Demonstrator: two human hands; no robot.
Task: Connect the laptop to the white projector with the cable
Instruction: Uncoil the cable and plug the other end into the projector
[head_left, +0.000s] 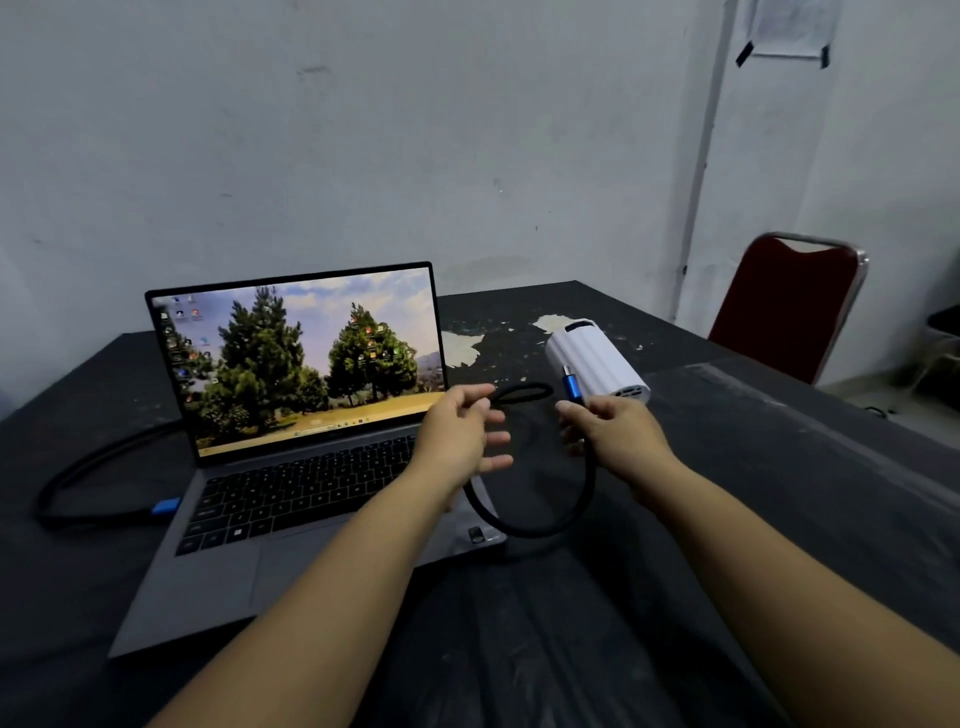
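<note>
An open grey laptop (291, 467) with a tree wallpaper stands on the black table (779, 467). A thick black cable (566, 514) runs from a blue plug (166, 505) at the laptop's left side, behind the screen, and loops over the laptop's right corner. My right hand (613, 434) grips the cable just below its other blue plug (573, 387), which points up, close to the white projector (597, 361) lying on its side. My left hand (465, 434) hovers beside the cable loop with fingers spread, holding nothing.
A dark red chair (789, 306) with a metal frame stands at the table's far right corner. The table cover has worn white patches (462, 348) behind the laptop. A grey wall rises behind the table.
</note>
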